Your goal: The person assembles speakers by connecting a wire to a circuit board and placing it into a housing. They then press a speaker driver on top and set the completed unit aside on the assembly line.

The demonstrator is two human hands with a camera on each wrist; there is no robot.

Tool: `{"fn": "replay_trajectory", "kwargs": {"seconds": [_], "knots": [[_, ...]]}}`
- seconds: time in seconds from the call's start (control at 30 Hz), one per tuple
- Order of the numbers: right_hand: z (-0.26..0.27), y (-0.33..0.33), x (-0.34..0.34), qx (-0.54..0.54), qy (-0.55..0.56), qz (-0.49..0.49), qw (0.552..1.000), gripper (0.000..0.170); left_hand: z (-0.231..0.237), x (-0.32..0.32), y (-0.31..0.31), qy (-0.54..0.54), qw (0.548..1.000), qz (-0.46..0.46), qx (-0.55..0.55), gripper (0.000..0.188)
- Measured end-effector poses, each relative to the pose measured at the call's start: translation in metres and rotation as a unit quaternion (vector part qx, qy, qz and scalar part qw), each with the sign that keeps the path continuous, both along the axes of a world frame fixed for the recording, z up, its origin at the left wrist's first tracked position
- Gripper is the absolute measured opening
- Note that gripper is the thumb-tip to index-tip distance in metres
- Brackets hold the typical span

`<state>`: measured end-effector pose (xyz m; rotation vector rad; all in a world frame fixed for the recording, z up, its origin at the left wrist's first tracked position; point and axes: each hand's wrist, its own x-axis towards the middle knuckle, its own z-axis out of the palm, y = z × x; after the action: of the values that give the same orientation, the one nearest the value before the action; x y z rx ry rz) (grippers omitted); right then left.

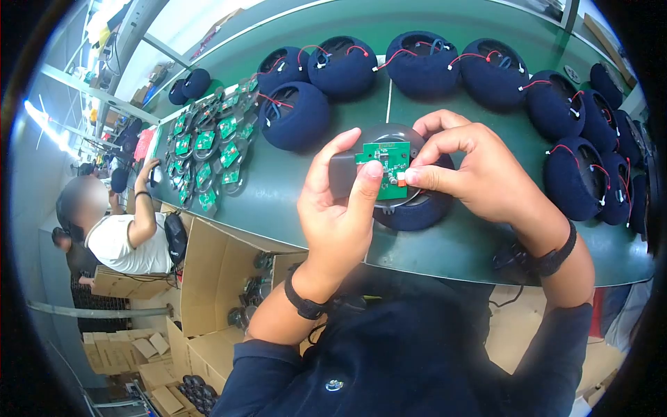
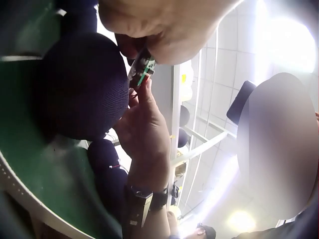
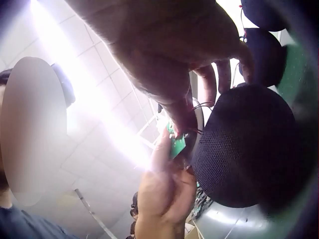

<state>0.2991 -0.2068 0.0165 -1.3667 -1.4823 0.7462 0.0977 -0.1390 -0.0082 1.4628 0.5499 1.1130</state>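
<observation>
A dark round plate carrying a green circuit board (image 1: 394, 158) is gripped by my left hand (image 1: 340, 201), its thumb lying on the board. My right hand (image 1: 486, 167) pinches a small connector at the board's right edge, by an orange-and-white part (image 1: 401, 181). Beneath the plate is a navy fabric-covered round shell (image 1: 417, 214), which shows large in the left wrist view (image 2: 84, 87) and the right wrist view (image 3: 249, 144). Thin wires run from the right fingertips toward this shell in the right wrist view.
Several navy shells (image 1: 425, 66) with red wires line the green table's (image 1: 278, 208) far and right sides. A pile of plates with green boards (image 1: 205, 142) lies at the left. Cardboard boxes (image 1: 212, 271) stand below the table's near edge; a person in a white shirt (image 1: 128, 240) is further left.
</observation>
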Motion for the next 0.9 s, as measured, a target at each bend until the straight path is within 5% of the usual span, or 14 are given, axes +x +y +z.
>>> {"fn": "replay_trajectory", "kwargs": {"seconds": [0.2,0.27,0.33,0.4,0.6,0.9], "knots": [[0.007,0.007,0.012,0.077,-0.012,0.01,0.997,0.019,-0.007,0.002,0.008,-0.013,0.998,0.044,0.031,0.039],[0.006,0.011,0.026,0.087,0.169,0.06,0.98,0.02,-0.013,-0.001,0.01,-0.022,0.997,0.065,0.028,0.038],[0.002,0.012,0.038,0.054,0.439,0.171,0.88,0.018,-0.021,-0.003,0.014,0.01,0.995,0.094,0.015,0.037],[0.002,0.012,0.036,0.077,0.51,0.217,0.829,0.013,-0.025,-0.004,0.011,-0.028,0.997,0.07,-0.024,0.038],[-0.007,0.013,0.025,0.118,0.554,0.294,0.77,0.021,-0.027,-0.004,0.006,-0.078,0.996,0.045,-0.025,0.039],[-0.003,0.006,0.021,0.11,0.554,0.344,0.75,0.021,-0.032,-0.004,0.006,-0.057,0.996,0.057,-0.042,0.039]]}}
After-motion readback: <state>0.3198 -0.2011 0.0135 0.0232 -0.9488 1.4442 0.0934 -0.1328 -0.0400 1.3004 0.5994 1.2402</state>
